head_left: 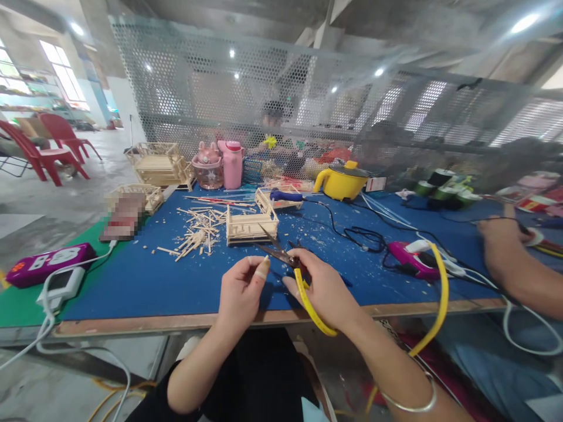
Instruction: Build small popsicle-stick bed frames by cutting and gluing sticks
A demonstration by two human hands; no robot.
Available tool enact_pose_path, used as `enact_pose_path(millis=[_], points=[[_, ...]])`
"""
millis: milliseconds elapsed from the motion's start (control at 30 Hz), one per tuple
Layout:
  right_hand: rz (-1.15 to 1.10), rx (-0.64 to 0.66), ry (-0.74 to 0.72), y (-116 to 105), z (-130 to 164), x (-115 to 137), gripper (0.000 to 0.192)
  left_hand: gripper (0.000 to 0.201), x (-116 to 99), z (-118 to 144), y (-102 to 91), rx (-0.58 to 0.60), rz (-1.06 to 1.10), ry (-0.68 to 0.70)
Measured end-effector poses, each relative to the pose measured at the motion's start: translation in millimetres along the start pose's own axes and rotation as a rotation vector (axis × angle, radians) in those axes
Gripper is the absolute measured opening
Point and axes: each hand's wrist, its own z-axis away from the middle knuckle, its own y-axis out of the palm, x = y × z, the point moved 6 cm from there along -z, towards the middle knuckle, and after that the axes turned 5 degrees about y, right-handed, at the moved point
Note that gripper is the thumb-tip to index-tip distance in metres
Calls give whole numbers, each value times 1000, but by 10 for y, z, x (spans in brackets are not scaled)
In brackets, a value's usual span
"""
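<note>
My left hand (pixel 243 287) is closed in a pinch above the front of the blue table mat. Pale bands wrap its finger and thumb, and whatever lies between the fingertips is too small to make out. Just right of it, my right hand (pixel 328 287) grips yellow-handled scissors (pixel 285 256), their blades parted and pointing up and left. Beyond the blades stands a small wooden stick frame (pixel 252 228) with railings. A loose pile of short wooden sticks (pixel 200 231) lies left of that frame. Behind it is another stick frame (pixel 281 200), with a blue-handled tool (pixel 288 196) resting on it.
Larger wooden frames (pixel 160 167) stand at the back left, near a pink bottle (pixel 231 166). A yellow pot (pixel 344 181) stands at the back. Purple power strips (pixel 409 261) with cables lie at both sides. A co-worker's arm (pixel 505 252) reaches in at right.
</note>
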Motion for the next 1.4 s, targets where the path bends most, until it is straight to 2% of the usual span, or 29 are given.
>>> enact_pose_path(millis=[200,300,400,500,667,800,1133,1400], points=[[-477,-41,176,46,-55,42,27,23,19,19,19,-21,-73,53],[-589,-38,187,71,-132,116,32,18,-21,28,35,16,-175,95],[-603,-36,179,82,-191,144,33,15,-68,30,46,34,-251,134],[-621,-47,194,85,-220,98,34,17,-54,16,64,39,-228,127],[-654,-78,216,61,-256,-13,36,41,101,-16,61,37,-90,0],[-649,-110,223,20,-272,-42,38,30,107,-31,37,64,-143,8],[-687,-39,193,118,-235,31,38,28,88,-32,107,162,-127,-28],[-699,-51,194,156,-184,77,36,31,77,-23,83,140,-119,-27]])
